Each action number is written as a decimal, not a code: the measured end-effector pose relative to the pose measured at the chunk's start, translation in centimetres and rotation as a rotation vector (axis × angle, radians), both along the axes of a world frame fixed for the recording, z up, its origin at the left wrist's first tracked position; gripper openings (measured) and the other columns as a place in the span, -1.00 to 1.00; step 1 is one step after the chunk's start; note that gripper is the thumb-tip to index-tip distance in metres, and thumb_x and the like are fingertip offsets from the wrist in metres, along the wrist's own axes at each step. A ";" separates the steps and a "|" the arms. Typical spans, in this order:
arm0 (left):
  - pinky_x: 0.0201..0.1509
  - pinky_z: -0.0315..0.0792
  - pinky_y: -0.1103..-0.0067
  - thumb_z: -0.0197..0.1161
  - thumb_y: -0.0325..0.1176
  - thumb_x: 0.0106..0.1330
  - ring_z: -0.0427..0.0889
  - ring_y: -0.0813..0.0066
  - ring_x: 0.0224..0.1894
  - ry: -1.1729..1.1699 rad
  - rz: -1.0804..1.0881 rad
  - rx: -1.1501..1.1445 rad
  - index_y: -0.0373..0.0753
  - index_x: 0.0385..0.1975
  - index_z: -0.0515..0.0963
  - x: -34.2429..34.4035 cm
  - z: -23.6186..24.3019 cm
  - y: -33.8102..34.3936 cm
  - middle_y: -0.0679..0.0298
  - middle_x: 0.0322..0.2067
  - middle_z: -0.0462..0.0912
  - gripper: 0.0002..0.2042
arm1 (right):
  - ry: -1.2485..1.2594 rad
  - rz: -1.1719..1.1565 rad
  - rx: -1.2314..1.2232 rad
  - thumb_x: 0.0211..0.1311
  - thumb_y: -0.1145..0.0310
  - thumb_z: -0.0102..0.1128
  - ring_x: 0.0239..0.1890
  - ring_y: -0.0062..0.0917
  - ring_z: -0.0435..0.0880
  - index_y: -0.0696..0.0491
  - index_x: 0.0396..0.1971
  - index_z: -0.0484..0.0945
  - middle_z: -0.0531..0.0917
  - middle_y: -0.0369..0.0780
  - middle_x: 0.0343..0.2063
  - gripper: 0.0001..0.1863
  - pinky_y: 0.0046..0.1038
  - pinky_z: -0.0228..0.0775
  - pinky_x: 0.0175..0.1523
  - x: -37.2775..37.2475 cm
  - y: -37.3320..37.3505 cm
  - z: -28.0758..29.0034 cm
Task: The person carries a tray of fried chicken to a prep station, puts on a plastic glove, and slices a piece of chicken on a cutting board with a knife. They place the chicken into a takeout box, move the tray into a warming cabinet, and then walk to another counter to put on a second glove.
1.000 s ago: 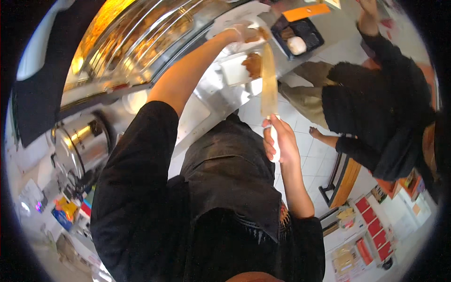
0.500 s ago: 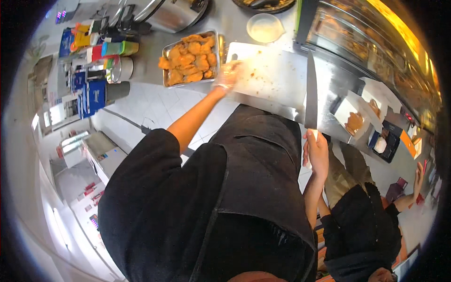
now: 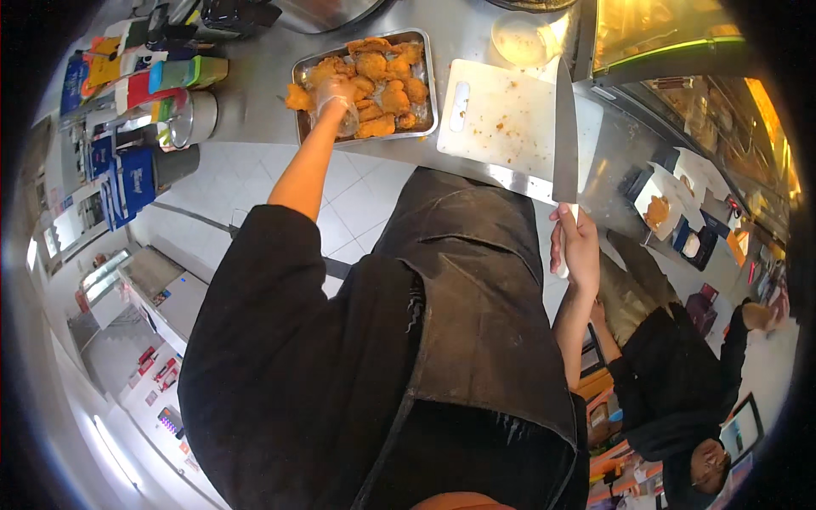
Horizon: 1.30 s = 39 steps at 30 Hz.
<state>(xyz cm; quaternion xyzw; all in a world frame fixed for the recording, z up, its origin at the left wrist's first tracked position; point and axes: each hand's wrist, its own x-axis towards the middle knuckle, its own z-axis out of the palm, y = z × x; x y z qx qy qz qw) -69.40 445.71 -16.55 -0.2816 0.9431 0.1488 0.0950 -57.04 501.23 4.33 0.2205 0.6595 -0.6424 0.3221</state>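
The left hand (image 3: pixel 337 93), in a clear plastic glove, was closed on a golden fried chicken piece (image 3: pixel 299 98) at the rectangular metal tray's (image 3: pixel 422 81) 9 o'clock edge. The right hand (image 3: pixel 576 242) gripped a long steel knife (image 3: pixel 564 127), blade pointing to 12 o'clock over the white plastic cutting board (image 3: pixel 501 119) on the steel bench (image 3: pixel 255 93).

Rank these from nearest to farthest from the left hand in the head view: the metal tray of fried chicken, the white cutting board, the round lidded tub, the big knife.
1. Metal tray of fried chicken: directly under the gloved left hand, which is on the pieces.
2. White cutting board: just right of the tray.
3. Round lidded tub and big knife: both farther right, too close to call. The right hand holds the knife.
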 end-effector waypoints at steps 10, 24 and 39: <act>0.13 0.56 0.33 0.44 -0.31 0.15 0.73 0.04 0.00 0.310 -0.028 0.172 -0.12 -0.01 0.69 3.0 1.6 -0.2 0.00 -0.11 0.77 -0.64 | 0.010 -0.125 -0.021 0.60 0.10 0.06 -0.91 -0.63 0.32 0.16 -0.28 0.49 0.35 -0.33 -0.79 -0.61 -0.51 0.15 -0.83 1.6 -4.0 0.6; 0.41 0.43 0.30 0.30 -0.46 0.26 0.53 0.12 0.32 0.190 -0.889 0.038 0.06 0.18 0.62 1.1 6.6 5.8 0.13 0.29 0.55 -0.55 | -0.012 -0.165 0.043 0.60 0.08 0.05 -0.91 -0.62 0.32 0.14 -0.29 0.51 0.36 -0.33 -0.81 -0.60 -0.50 0.15 -0.84 2.2 -3.7 -0.7; 0.01 0.58 0.28 0.46 -0.32 0.19 0.66 0.10 -0.10 0.125 -1.550 0.181 -0.17 -0.25 0.58 -3.4 8.1 4.6 0.13 -0.22 0.67 -0.78 | -0.004 -0.168 0.017 0.58 0.08 0.09 -0.88 -0.65 0.32 0.15 -0.29 0.52 0.38 -0.34 -0.79 -0.60 -0.51 0.13 -0.80 2.2 -3.4 -0.5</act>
